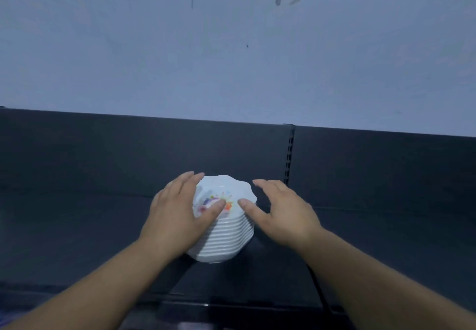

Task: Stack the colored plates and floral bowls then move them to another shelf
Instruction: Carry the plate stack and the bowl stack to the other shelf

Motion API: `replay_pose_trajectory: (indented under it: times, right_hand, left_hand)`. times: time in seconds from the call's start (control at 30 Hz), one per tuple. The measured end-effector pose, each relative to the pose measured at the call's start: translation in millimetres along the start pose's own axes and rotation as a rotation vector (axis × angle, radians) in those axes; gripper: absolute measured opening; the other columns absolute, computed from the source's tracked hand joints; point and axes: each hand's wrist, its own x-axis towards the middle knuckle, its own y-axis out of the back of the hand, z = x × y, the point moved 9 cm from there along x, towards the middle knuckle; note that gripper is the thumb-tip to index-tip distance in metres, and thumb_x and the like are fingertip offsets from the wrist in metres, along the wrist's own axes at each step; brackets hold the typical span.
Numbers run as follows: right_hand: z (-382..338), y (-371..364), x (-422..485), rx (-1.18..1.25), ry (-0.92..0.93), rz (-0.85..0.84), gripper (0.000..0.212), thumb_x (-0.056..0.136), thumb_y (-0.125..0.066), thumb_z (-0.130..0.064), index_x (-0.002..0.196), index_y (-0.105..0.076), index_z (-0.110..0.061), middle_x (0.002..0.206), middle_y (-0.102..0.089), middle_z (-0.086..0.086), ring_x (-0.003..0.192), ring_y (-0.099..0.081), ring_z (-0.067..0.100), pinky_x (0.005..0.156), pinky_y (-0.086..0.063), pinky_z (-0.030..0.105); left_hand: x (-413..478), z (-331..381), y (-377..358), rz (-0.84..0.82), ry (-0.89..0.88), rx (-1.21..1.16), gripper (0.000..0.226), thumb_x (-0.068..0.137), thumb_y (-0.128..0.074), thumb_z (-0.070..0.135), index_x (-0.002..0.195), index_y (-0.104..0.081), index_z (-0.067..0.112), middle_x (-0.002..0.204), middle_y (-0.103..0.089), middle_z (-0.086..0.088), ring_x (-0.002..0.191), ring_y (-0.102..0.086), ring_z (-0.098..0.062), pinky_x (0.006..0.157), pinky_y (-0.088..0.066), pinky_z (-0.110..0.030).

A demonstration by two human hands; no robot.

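Observation:
A stack of several white floral bowls [226, 237] with wavy rims stands on the dark shelf [77, 239]; a colourful flower print shows inside the top bowl. My left hand [177, 214] lies against the stack's left side, fingers along the rim and thumb pressing into the top bowl. My right hand [280, 211] is just right of the stack, fingers spread, with its thumb tip touching the top rim and the fingers off the bowls. No colored plates are in view.
The shelf has a dark back panel [128, 154] with a slotted upright post [289, 154] right of the stack. A pale wall [231, 46] rises above it. The shelf's front lip [231, 304] runs below my forearms.

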Motion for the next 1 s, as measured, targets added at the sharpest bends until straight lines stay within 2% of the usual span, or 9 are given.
replay_pose_trajectory:
  times: [0.1,0.27,0.4,0.5,0.67,0.73,0.8,0.87,1.0]
  right_hand:
    - [11.0,-10.9,22.2,0.169,-0.003,-0.029,0.075,0.085,-0.036,-0.075,0.149,-0.026,-0.037,0.155,-0.028,-0.014,0.137,-0.035,0.010,0.103,-0.036,0.035]
    - [15.0,-40.8,47.7,0.465,-0.013,-0.126,0.079,0.085,-0.043,-0.073,0.152,-0.021,-0.037,0.160,-0.015,-0.014,0.143,-0.026,0.010,0.111,-0.026,0.031]
    - [11.7,-57.8,57.7,0.595,-0.018,-0.196,0.077,0.086,-0.055,-0.061,0.152,-0.022,-0.037,0.160,-0.016,-0.017,0.144,-0.023,0.008,0.112,-0.022,0.027]
    - [12.5,-61.7,59.8,0.603,-0.028,-0.228,0.077,0.088,-0.057,-0.054,0.153,-0.021,-0.036,0.159,-0.018,-0.017,0.144,-0.024,0.009,0.109,-0.023,0.027]
    - [14.5,-68.2,56.8,0.689,-0.090,-0.246,0.079,0.083,-0.061,-0.057,0.150,-0.025,-0.039,0.154,-0.032,-0.013,0.139,-0.035,0.014,0.114,-0.031,0.037]
    - [17.1,-72.8,54.8,0.770,-0.139,-0.257,0.079,0.079,-0.064,-0.058,0.147,-0.027,-0.045,0.147,-0.041,-0.013,0.131,-0.044,0.015,0.111,-0.037,0.039]
    - [19.0,-78.5,51.9,0.862,-0.193,-0.275,0.077,0.076,-0.066,-0.056,0.143,-0.028,-0.052,0.137,-0.051,-0.014,0.120,-0.055,0.015,0.104,-0.046,0.041]
    - [20.7,-84.3,49.3,0.935,-0.242,-0.296,0.074,0.074,-0.065,-0.055,0.139,-0.029,-0.058,0.128,-0.057,-0.013,0.107,-0.064,0.018,0.090,-0.056,0.041]
    - [21.3,-89.7,47.0,0.991,-0.300,-0.305,0.070,0.077,-0.064,-0.052,0.136,-0.028,-0.061,0.121,-0.062,-0.012,0.096,-0.069,0.019,0.064,-0.057,0.033]
  left_hand:
    - [14.9,-6.9,-6.1,0.010,0.146,-0.140,0.071,0.082,-0.050,0.062,0.143,-0.035,0.027,0.152,-0.031,0.008,0.138,-0.030,-0.011,0.113,-0.027,-0.033]
    - [19.5,-35.1,-24.2,-0.059,0.421,-0.363,0.074,0.083,-0.062,0.051,0.146,-0.033,0.026,0.154,-0.030,0.005,0.138,-0.033,-0.016,0.109,-0.029,-0.033]
    - [18.0,-40.6,-33.6,-0.138,0.490,-0.321,0.076,0.080,-0.067,0.048,0.144,-0.035,0.024,0.148,-0.038,0.005,0.129,-0.042,-0.017,0.105,-0.034,-0.032]
    - [20.6,-42.0,-32.6,-0.160,0.509,-0.314,0.052,0.079,-0.067,0.047,0.125,-0.048,0.034,0.134,-0.050,0.005,0.116,-0.051,-0.019,0.097,-0.040,-0.033]
    - [22.7,-53.4,-35.7,-0.116,0.551,-0.486,0.061,0.084,-0.066,0.036,0.138,-0.040,0.023,0.115,-0.053,0.005,0.098,-0.056,-0.015,0.074,-0.043,-0.025]
    - [19.9,-58.7,-38.7,-0.079,0.583,-0.608,0.054,0.086,-0.064,0.030,0.136,-0.044,0.025,0.116,-0.056,0.006,0.094,-0.060,-0.013,0.069,-0.045,-0.023]
    - [15.8,-64.5,-45.0,-0.066,0.616,-0.726,0.054,0.083,-0.066,0.030,0.134,-0.046,0.030,0.118,-0.061,0.006,0.097,-0.065,-0.017,0.081,-0.053,-0.033]
    - [12.6,-67.3,-51.1,-0.052,0.638,-0.834,0.061,0.075,-0.068,0.035,0.132,-0.046,0.037,0.120,-0.062,0.007,0.099,-0.067,-0.020,0.091,-0.053,-0.044]
    - [11.9,-63.7,-56.1,-0.050,0.628,-0.941,0.062,0.083,-0.065,0.033,0.138,-0.036,0.041,0.123,-0.055,0.012,0.102,-0.065,-0.019,0.093,-0.052,-0.045]
